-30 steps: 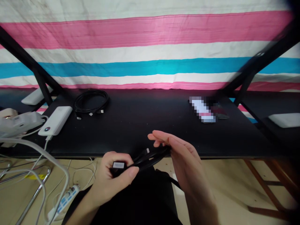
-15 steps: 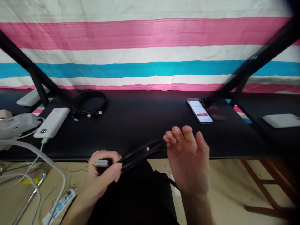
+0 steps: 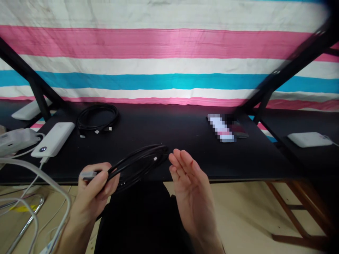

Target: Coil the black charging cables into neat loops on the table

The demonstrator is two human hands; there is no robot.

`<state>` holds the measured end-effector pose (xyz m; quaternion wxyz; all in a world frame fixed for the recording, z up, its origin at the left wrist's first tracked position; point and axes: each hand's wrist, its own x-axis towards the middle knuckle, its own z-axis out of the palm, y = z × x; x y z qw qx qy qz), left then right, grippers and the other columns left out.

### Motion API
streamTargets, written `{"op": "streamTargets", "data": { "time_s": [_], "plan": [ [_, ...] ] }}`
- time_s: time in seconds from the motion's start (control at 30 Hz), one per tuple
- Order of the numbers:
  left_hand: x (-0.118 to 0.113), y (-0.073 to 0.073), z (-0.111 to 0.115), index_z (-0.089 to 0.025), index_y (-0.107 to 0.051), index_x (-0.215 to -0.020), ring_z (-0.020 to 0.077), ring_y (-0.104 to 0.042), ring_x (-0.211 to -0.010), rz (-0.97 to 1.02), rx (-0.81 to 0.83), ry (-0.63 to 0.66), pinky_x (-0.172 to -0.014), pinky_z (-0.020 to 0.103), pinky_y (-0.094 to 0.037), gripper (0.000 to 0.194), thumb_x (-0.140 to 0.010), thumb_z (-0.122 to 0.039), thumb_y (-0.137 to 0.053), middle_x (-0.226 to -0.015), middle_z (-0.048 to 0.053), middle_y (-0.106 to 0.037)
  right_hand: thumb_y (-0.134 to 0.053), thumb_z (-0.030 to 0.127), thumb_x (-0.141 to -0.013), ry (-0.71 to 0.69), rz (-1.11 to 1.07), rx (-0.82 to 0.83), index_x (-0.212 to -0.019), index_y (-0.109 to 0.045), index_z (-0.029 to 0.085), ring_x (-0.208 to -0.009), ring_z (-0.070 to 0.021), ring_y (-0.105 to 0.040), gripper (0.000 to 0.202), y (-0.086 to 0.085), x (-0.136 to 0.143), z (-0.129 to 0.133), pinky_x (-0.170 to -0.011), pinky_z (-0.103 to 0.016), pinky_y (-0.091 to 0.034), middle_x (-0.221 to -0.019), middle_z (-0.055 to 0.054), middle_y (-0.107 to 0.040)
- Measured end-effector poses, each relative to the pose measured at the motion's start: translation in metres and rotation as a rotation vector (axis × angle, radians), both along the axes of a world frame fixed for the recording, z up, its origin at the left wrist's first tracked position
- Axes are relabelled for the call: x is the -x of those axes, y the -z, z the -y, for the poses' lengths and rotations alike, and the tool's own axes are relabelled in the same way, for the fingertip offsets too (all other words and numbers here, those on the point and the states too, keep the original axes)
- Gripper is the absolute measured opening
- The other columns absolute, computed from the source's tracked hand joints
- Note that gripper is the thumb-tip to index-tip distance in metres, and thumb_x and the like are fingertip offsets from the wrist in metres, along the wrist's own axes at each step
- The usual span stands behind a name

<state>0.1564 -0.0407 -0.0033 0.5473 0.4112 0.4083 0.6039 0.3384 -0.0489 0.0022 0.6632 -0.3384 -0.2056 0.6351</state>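
Evidently the desk [image 3: 148, 132] is plain black, with striped cloth [image 3: 169, 63] in pink, white and blue hanging behind it and dark bars [image 3: 286, 76] slanting up at both sides. The left hand [image 3: 95, 192] is closed around the looped cable [image 3: 132, 158], whose loops spread over the desk's front edge towards the right hand [image 3: 192, 197]; that one is open and holds nothing, fingers nearly straight, just beside the loops. A grey plug [image 3: 88, 175] pokes out of the left fist. On the desk, a coil [image 3: 97, 127] lies at the back left, near a white power bank [image 3: 54, 139] with a lead [image 3: 41, 164] in it. A phone [image 3: 221, 129] (its screen pixelated) lies at the back right. Below are a pale floor [image 3: 235, 208], wooden legs [image 3: 288, 208] on the right and a bent metal tube [image 3: 28, 224] on the left.
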Motion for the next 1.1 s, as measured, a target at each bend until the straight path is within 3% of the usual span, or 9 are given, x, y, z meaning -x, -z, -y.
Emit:
{"op": "streamTargets", "data": {
  "time_s": [0.33,0.5,0.7,0.87,1.1],
  "plan": [
    [-0.01,0.012,-0.007,-0.016,-0.036,-0.047,0.0022,-0.018,-0.035,-0.118,0.005,-0.02,-0.037,0.02,-0.012,0.052,-0.077,-0.046,-0.065,-0.039,-0.007,-0.025,-0.058,0.041,-0.084,-0.116,0.029,-0.011,-0.092,-0.076,0.032,-0.097,-0.0224,-0.067,0.021,0.003,0.008,0.008,-0.086,-0.039,-0.052,-0.102,-0.003,-0.074],
    [-0.01,0.013,-0.009,-0.016,-0.04,-0.048,0.0028,-0.018,-0.036,-0.127,0.004,-0.043,-0.037,0.019,-0.012,0.048,-0.078,-0.045,-0.064,-0.039,-0.007,-0.025,-0.058,0.04,-0.084,-0.153,-0.019,0.003,-0.09,-0.075,0.03,-0.095,-0.0211,-0.067,0.021,0.004,0.008,0.006,-0.084,-0.036,-0.051,-0.099,-0.003,-0.073],
    [-0.008,0.019,-0.011,-0.016,-0.045,-0.051,0.002,-0.017,-0.035,-0.082,0.029,-0.068,-0.038,0.019,-0.013,0.043,-0.077,-0.042,-0.067,-0.04,-0.007,-0.029,-0.05,0.036,-0.089,-0.26,-0.222,-0.117,-0.077,-0.062,0.029,-0.076,-0.0132,-0.06,0.019,0.003,0.011,0.006,-0.079,-0.028,-0.048,-0.072,0.003,-0.06],
    [-0.008,0.021,-0.011,-0.016,-0.043,-0.048,0.0025,-0.017,-0.035,-0.075,0.067,-0.055,-0.037,0.02,-0.011,0.046,-0.075,-0.042,-0.069,-0.039,-0.008,-0.025,-0.048,0.036,-0.086,-0.357,-0.242,-0.183,-0.079,-0.048,0.027,-0.075,-0.0169,-0.056,0.012,-0.001,0.012,0.006,-0.079,-0.034,-0.046,-0.071,0.002,-0.053],
    [-0.007,0.026,-0.011,-0.016,-0.046,-0.053,0.0016,-0.017,-0.035,-0.09,0.058,-0.052,-0.038,0.019,-0.012,0.037,-0.078,-0.036,-0.065,-0.041,-0.007,-0.029,-0.05,0.031,-0.085,-0.4,-0.321,-0.197,-0.078,-0.047,0.025,-0.079,-0.015,-0.055,0.01,-0.002,0.014,0.006,-0.083,-0.03,-0.043,-0.073,0.003,-0.053]
  ]
}}
